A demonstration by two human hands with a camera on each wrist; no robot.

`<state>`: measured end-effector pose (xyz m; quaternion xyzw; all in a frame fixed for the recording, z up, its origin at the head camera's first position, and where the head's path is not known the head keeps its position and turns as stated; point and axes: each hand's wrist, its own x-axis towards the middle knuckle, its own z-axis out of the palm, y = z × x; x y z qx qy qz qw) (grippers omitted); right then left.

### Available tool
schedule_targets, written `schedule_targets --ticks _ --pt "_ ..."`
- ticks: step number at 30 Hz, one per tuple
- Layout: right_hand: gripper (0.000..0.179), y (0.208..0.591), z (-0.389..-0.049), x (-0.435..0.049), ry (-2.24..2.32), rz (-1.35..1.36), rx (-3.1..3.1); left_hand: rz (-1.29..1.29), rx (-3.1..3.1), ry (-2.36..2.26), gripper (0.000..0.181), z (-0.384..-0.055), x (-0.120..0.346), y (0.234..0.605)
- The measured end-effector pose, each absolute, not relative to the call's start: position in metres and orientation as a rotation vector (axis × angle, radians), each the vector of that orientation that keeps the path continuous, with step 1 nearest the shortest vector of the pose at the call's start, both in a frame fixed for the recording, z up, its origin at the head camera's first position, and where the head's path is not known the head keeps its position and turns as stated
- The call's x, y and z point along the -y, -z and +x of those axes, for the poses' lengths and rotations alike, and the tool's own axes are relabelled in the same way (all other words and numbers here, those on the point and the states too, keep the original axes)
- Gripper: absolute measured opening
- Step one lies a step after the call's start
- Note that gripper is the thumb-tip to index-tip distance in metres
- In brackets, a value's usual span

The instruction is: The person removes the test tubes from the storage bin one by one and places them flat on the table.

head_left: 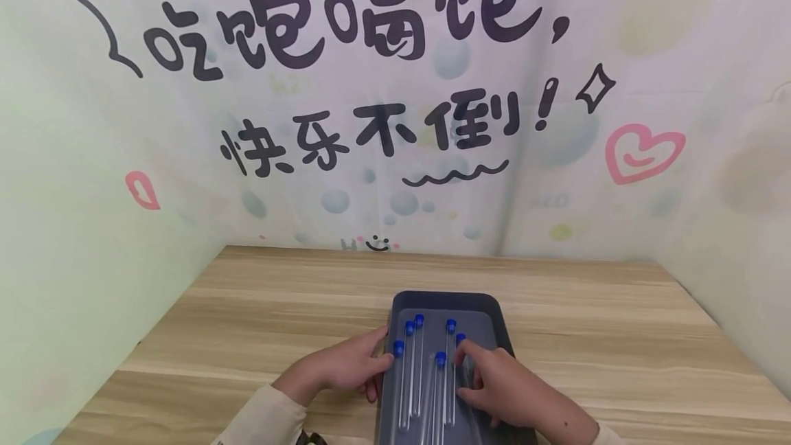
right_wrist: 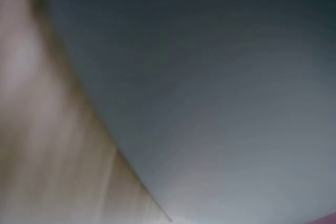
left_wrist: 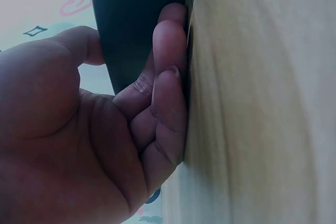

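Note:
A dark grey tray [head_left: 476, 302] holds several clear test tubes with blue caps. My left hand [head_left: 349, 362] holds the tray's left side in the head view. In the left wrist view, the thumb of my left hand [left_wrist: 105, 129] touches the upper edge of the tray [left_wrist: 139, 24], and its fingers curl low against the outer wall. Over the tray's right part, my right hand [head_left: 509, 386] has thumb and index finger apart, beside the rightmost test tube [head_left: 461, 338], partly hidden by the hand. A blurred tray wall [right_wrist: 210, 103] fills most of the right wrist view.
Three tubes lie along the tray's left side, among them a front-left test tube [head_left: 404, 390]; others lie right of its middle. The tray stands on a wooden table [head_left: 296, 294], before a printed cloth backdrop [head_left: 371, 211]. The tray's near end is out of frame.

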<state>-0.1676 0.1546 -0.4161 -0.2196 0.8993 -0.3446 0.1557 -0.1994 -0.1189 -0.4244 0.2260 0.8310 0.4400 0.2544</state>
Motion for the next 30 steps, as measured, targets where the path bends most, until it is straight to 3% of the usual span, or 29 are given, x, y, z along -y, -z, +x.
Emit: schedule_targets --ticks 30 --pt "0.032 0.4118 -0.1695 -0.1556 1.051 -0.601 -2.510 0.610 -2.220 -1.220 0.061 -0.1999 0.1199 0.4237"
